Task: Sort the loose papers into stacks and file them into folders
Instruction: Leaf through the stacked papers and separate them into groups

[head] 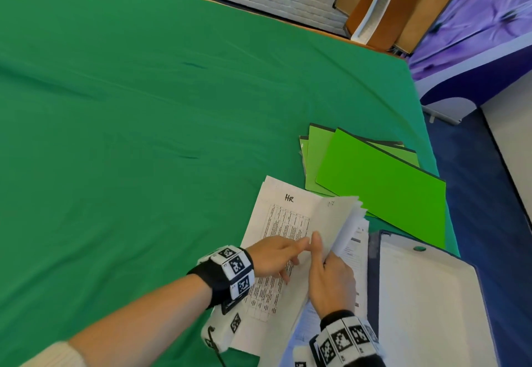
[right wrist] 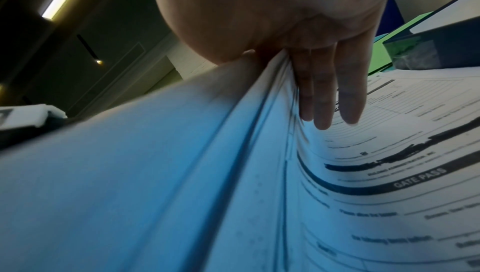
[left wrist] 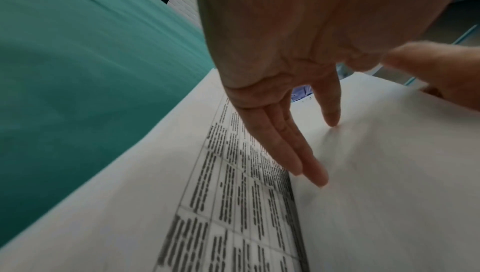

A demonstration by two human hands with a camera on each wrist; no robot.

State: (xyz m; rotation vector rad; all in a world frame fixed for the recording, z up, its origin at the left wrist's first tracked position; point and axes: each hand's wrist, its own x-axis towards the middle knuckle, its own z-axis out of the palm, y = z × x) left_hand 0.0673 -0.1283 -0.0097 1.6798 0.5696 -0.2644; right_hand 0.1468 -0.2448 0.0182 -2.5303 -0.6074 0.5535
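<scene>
Near right corner of the green-covered worktop [head: 144,107]: a sheet marked "HR" [head: 283,217], printed table face up, lies flat on the cloth. Just right of it a sheaf [head: 342,222] of loose papers is lifted on edge and fanned at the top corner.

Right hand [head: 331,280] has the sheaf: thumb on the near face, fingers [right wrist: 327,95] behind, a closed grip on several sheets at once. Under them a form headed "GATE PASS" [right wrist: 420,177] lies curved.

Left hand [head: 275,255] is flat, fingers [left wrist: 298,157] straight, tips on the paper beside the HR table; its grip holds nothing, it presses only.

Green folders [head: 383,182] overlap just beyond the papers. A dark open case [head: 431,294] with a pale lining sits at the right edge.

Handling, as I judge it: paper is light, limp and slick sheet on sheet. It sags if held by one corner and the fan may slide apart. Best taken along a long edge, thumb over and fingers under, other hand pinning the pile. Folders look stiffer; take those by the edge.
</scene>
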